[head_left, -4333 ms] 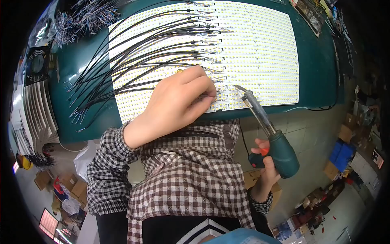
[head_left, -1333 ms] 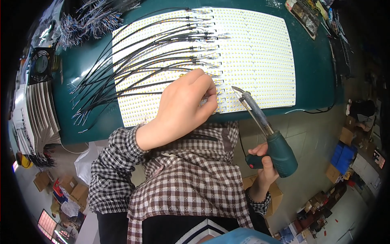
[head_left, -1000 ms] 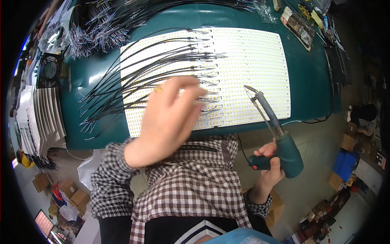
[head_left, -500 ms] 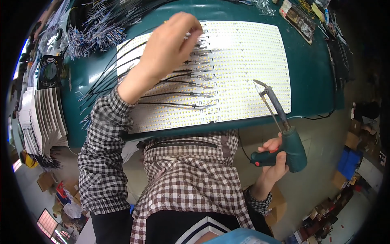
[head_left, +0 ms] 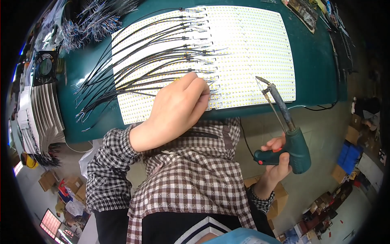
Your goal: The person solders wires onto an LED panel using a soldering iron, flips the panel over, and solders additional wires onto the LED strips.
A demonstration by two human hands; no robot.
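A white LED panel (head_left: 252, 53), dotted with rows of small yellow LEDs, lies before me. Several black cables (head_left: 140, 53) run across its left half, their thin stripped wires ending along the middle seam. My left hand (head_left: 176, 107) is over the near part of the panel, its fingers pinched at the wire end of a black cable by the seam; the fingertips partly hide that end. Off the panel's near right corner, my right hand (head_left: 279, 162) grips a green soldering gun (head_left: 298, 152) by its handle. The tip points up and left, held above the panel.
Under the panel is a dark green table mat (head_left: 315, 73). Bundles of wires (head_left: 91, 24) lie at the far left, beside a small black fan (head_left: 45, 68) and a stack of white panels (head_left: 42, 114). A worn, dirty box (head_left: 302, 14) sits at the far right.
My left hand has come from the far side of the panel toward its near edge, uncovering the far cables. The soldering gun stays in my right hand, almost in place.
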